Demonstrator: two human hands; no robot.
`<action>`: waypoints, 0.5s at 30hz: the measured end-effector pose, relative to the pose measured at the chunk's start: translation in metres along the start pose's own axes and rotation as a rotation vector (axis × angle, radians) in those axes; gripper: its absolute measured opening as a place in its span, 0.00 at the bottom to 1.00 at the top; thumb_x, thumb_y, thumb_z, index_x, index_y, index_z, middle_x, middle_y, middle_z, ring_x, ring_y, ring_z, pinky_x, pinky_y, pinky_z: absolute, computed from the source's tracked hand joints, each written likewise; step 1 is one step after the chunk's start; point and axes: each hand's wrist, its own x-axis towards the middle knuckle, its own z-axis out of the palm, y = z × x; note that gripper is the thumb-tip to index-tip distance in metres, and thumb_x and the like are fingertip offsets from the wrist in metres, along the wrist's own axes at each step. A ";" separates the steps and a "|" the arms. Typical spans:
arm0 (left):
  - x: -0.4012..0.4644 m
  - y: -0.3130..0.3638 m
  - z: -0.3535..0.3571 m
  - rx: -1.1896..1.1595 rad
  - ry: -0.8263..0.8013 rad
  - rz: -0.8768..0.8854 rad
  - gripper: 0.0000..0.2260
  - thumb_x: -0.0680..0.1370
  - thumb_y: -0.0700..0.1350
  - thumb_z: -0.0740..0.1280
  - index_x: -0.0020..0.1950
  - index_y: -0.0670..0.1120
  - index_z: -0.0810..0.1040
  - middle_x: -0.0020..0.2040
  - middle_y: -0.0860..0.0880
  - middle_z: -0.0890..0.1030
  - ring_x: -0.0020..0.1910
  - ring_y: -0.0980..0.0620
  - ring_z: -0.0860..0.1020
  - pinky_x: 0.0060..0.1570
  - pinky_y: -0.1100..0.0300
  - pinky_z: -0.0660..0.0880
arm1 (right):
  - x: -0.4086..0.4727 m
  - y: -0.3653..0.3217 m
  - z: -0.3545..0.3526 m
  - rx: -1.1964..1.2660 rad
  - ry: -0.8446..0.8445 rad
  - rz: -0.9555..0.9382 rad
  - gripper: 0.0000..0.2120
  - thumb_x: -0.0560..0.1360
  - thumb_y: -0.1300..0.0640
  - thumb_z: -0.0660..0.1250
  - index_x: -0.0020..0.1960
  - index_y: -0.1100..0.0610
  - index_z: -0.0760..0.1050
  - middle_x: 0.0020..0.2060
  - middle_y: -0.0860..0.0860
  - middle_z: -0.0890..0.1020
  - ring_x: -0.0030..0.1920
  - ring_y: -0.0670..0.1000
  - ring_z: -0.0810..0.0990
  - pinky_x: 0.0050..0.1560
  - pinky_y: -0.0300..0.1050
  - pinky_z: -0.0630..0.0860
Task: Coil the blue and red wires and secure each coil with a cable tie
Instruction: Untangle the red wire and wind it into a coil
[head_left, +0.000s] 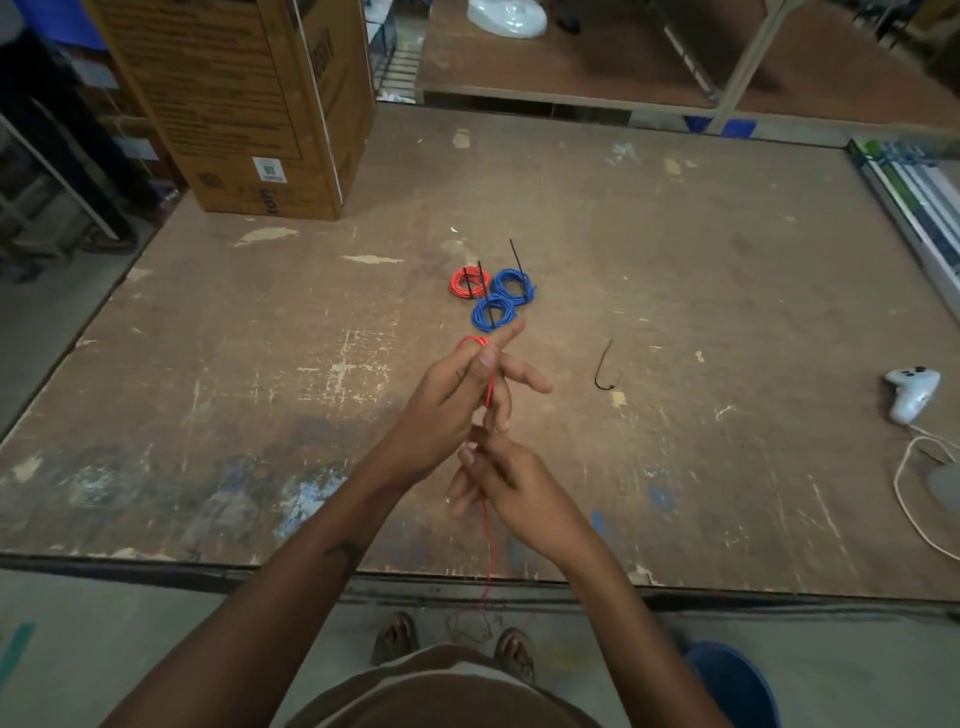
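Observation:
A loose red wire (487, 525) runs from my left hand (457, 395) down through my right hand (506, 475) and over the table's front edge to the floor. My left hand holds a small red loop at its fingertips, thumb pressed on the wire. Just below it, my right hand pinches the same wire. On the table behind lie a tied red coil (469, 282) and two tied blue coils (513, 286) (492, 313), each with a black cable tie sticking up. A spare black cable tie (604, 368) lies to the right.
A worn wooden table (260, 364) fills the view. A large cardboard box (244, 104) stands at its back left. A white game controller (911, 392) with a white cable lies at the right edge. A blue bucket (737, 686) sits on the floor by my feet.

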 end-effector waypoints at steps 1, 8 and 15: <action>0.004 -0.001 -0.002 0.073 0.037 0.036 0.19 0.90 0.44 0.52 0.79 0.39 0.69 0.56 0.43 0.87 0.33 0.43 0.76 0.35 0.58 0.74 | -0.004 -0.002 0.000 -0.019 -0.043 0.000 0.12 0.89 0.56 0.59 0.68 0.55 0.77 0.42 0.59 0.86 0.40 0.59 0.89 0.47 0.48 0.83; 0.019 -0.028 -0.040 0.772 -0.005 0.022 0.20 0.89 0.50 0.54 0.82 0.51 0.66 0.58 0.55 0.86 0.52 0.54 0.85 0.56 0.54 0.81 | -0.042 -0.026 -0.027 0.158 -0.235 0.015 0.13 0.88 0.60 0.60 0.71 0.59 0.75 0.42 0.54 0.87 0.45 0.56 0.89 0.47 0.41 0.81; 0.000 -0.020 -0.026 0.463 -0.155 -0.178 0.19 0.91 0.51 0.53 0.57 0.59 0.85 0.30 0.48 0.79 0.29 0.56 0.76 0.37 0.54 0.76 | -0.030 -0.078 -0.075 -0.021 0.086 -0.214 0.10 0.89 0.61 0.59 0.60 0.59 0.79 0.44 0.53 0.87 0.27 0.50 0.75 0.31 0.39 0.72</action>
